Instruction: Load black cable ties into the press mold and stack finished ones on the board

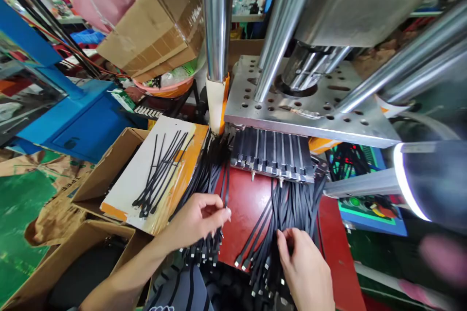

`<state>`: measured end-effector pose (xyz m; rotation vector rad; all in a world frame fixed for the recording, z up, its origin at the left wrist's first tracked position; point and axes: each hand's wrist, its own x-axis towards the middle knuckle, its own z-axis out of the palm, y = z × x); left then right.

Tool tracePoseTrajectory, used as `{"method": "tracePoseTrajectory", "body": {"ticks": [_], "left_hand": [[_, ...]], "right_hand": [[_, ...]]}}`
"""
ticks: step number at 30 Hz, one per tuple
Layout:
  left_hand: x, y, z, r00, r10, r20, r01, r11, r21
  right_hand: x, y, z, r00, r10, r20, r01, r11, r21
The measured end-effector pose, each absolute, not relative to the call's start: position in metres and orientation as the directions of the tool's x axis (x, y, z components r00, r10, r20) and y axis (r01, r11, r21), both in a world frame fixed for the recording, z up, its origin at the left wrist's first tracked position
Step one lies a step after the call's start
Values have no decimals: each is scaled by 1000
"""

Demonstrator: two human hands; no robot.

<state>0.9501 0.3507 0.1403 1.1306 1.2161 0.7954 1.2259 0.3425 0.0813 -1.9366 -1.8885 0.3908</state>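
In the head view, the left hand (199, 218) was over the left cable bundle (205, 170), its thumb and index finger bent toward each other beside a single black strand; whether they pinched it could not be told. The right hand (308, 269) rested against the right cable bundle (295, 204), fingers curled and thumb near the index finger, their grip hidden among the strands. That bundle hung from the front of a slotted metal fixture (273, 153) across a red work surface (248, 199), beneath a drilled metal plate (237, 95). More loose cables (164, 167) lay on a white board (133, 170) to the left. The cables looked light, smooth and bendy, likely to slide over one another and tangle, while their small plugs seemed rigid and easier to damage. Judging by that, the best hold was a light pinch on the sheath just behind a plug, not the metal tip.
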Motion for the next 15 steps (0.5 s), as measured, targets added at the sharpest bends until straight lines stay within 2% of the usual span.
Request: {"method": "tracePoseTrajectory", "body": {"ticks": [3, 6, 9, 11, 15], "left_hand": [[984, 336, 125, 320, 869, -378, -4, 400, 916], [1013, 331, 108, 342, 865, -369, -117, 428, 896], [1023, 330, 104, 340, 883, -324, -183, 400, 898], [1020, 327, 108, 367, 882, -296, -179, 379, 908], [1009, 314, 115, 402, 897, -183, -4, 202, 979]], "right_hand": [[1221, 331, 99, 81, 997, -2, 676, -56, -734], [1211, 310, 111, -106, 987, -125, 426, -68, -902], [1205, 295, 114, -344, 916, -205, 337, -83, -938], [1206, 294, 113, -422, 873, -242, 321, -106, -941], [1203, 306, 113, -315, 924, -217, 157, -175, -972]]}}
